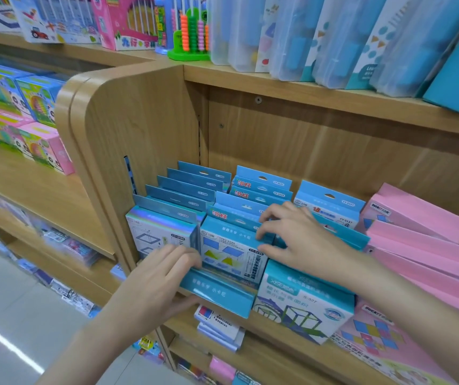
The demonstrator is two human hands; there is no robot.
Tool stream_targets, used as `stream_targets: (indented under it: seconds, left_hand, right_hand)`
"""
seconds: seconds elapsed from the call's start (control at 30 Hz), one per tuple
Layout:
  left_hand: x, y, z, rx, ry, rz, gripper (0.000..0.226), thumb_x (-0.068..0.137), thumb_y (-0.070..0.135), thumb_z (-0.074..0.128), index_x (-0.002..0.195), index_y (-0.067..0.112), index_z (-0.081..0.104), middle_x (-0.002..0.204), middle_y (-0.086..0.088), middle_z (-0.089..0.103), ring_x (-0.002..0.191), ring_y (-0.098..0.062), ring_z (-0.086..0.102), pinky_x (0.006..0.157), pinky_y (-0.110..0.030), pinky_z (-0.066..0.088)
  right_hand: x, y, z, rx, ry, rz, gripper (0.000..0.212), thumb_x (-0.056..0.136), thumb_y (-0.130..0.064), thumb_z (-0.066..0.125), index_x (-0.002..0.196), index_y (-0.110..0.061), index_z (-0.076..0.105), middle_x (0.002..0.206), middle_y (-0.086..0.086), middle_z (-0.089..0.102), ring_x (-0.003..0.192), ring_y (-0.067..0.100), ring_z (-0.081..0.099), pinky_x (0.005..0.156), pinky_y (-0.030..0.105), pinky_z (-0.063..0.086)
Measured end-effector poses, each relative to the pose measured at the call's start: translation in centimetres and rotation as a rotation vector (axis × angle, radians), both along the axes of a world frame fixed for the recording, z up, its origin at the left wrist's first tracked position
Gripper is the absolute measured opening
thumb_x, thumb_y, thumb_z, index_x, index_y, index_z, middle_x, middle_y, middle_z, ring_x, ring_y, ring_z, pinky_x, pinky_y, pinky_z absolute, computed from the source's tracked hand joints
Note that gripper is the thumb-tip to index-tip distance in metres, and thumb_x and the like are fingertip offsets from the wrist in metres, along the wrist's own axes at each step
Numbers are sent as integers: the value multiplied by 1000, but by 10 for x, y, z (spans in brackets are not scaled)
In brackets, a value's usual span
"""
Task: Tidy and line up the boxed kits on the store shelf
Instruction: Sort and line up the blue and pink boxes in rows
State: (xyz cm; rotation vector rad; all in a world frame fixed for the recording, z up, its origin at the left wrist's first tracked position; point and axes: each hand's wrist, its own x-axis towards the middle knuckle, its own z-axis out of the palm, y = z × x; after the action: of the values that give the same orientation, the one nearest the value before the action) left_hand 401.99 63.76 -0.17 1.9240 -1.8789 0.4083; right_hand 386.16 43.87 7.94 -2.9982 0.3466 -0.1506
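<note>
Head view, store aisle, wooden shelf (292, 326) at about waist level.

Item 1: boxed kits, blue. Three rows run front to back on the shelf. The left row (183, 190) is upright cards with hang-tabs, headed by a holographic-edged box (161, 232). The middle row (250, 201) has red-lettered tabs, with a box showing green and blue shapes (231, 254) near the front. The right row is headed at the back by a box with a red "18" (329, 207).

Item 2: teal box (217, 293), lying tilted at the shelf's front lip, ahead of the middle row.

Item 3: larger white and teal box with a cube-frame drawing (303, 307), leaning at the front edge, just right of the teal box.

Item 4: pink boxes (417, 232), stacked overlapping on the shelf's right side.

Item 5: left hand (153, 284), fingers curled over the teal box's left end and thumb under it, gripping it.

Item 6: right hand (300, 240), fingers bent over the top edges of the middle-row boxes, pinching the front one's tab.

Item 7: upper shelf: abacus toy (192, 34), clear plastic cases (333, 37).

Item 8: neighbouring shelf to the left: panda-print boxes (28, 120), blue above pink.
</note>
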Motion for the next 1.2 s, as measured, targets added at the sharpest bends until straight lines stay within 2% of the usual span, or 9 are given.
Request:
stream_targets:
  seconds: [0.1, 0.2, 0.37, 0.5, 0.63, 0.8, 0.93, 1.07, 1.2]
  left_hand:
    - [-2, -4, 7, -21, -21, 22, 42, 78, 56, 48, 104, 23, 44, 126, 6, 43, 114, -13, 44, 96, -27, 33]
    - [-3, -9, 13, 6, -38, 39, 44, 73, 54, 61, 98, 23, 44, 140, -2, 37, 130, -19, 34, 106, -33, 25]
    - [3, -11, 17, 111, -22, 10, 42, 69, 56, 61, 94, 26, 45, 115, 7, 55, 110, -9, 45, 108, -23, 16]
    - [3, -13, 18, 105, -11, -11, 45, 68, 58, 59, 97, 26, 46, 113, 9, 54, 107, -7, 45, 102, -19, 24]
    - [5, -15, 23, 132, 13, -21, 54, 68, 64, 52, 108, 27, 45, 114, 13, 49, 106, -5, 44, 96, -20, 28]
    - [2, -15, 24, 152, 14, 13, 78, 66, 66, 54, 127, 21, 41, 109, 9, 55, 101, -4, 42, 94, -20, 27]
    - [1, -13, 25, 139, -52, 6, 65, 66, 60, 63, 116, 21, 52, 112, 4, 54, 106, -11, 42, 99, -26, 25]
    - [-2, -12, 29, 157, -56, 22, 60, 70, 67, 49, 111, 22, 53, 136, -3, 41, 127, -19, 32, 111, -27, 9]
    - [2, -15, 31, 221, -54, 24, 61, 69, 70, 45, 111, 25, 50, 134, -2, 46, 126, -16, 35, 114, -31, 5]
  right_hand:
    - [3, 4, -1, 48, -90, 62, 15, 91, -31, 53, 92, -24, 66, 95, -12, 59, 89, 5, 51, 93, 30, 32]
    - [0, 10, 2, 223, -61, 214, 13, 87, -30, 60, 82, -24, 70, 83, -14, 66, 76, -1, 56, 88, 18, 36]
    - [-8, -4, 19, 511, -81, 167, 13, 87, -24, 63, 87, -16, 74, 87, -8, 72, 84, 3, 64, 81, 20, 48]
    - [-4, -27, 21, 235, -267, -33, 13, 88, -19, 59, 95, -16, 69, 97, -6, 70, 90, 1, 59, 85, 19, 42]
    - [9, -28, 9, 55, -96, -73, 26, 91, -24, 53, 115, -16, 59, 115, -3, 63, 109, 15, 54, 96, 28, 37]
    - [8, -19, 12, 240, -121, -42, 23, 87, -22, 61, 110, -19, 59, 94, -10, 63, 86, 7, 60, 84, 24, 44]
    - [7, -12, 10, 318, -10, 100, 11, 82, -29, 67, 90, -22, 70, 84, -19, 66, 82, -8, 56, 80, 6, 35]
    - [4, -19, 6, 320, -1, 128, 15, 80, -39, 66, 91, -31, 72, 100, -29, 57, 100, -10, 46, 95, 23, 29]
    - [9, -37, 11, 234, -128, -8, 18, 83, -36, 63, 98, -26, 69, 122, -7, 56, 116, 8, 46, 103, 33, 30]
